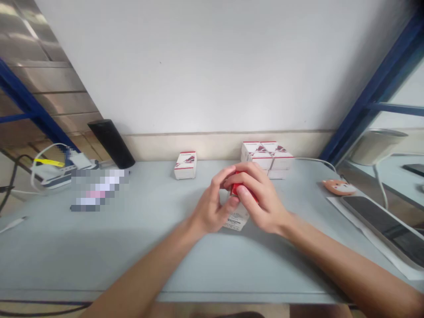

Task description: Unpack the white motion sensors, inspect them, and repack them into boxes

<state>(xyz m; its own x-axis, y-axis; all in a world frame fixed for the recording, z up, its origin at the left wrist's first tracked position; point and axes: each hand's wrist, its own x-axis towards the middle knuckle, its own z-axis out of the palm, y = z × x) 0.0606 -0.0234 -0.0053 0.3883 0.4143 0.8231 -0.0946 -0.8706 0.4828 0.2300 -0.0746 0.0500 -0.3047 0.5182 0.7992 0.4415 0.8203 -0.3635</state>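
Left hand point(211, 206), right hand point(265, 201) around white-and-red box point(236, 221)

My pale worktop point(109, 247) bears a lone box point(185, 166). Left of that box are a black cylinder point(112, 143), a power strip point(57, 180) and, nearer me, a white plug point(15, 224). Right of it sit clustered boxes point(267, 154), then an orange animal-faced thing point(339, 187) and a sheet point(367, 230) under a phone point(386, 227). Also right, nearer me: the held box point(236, 223); I cannot tell if it touches.
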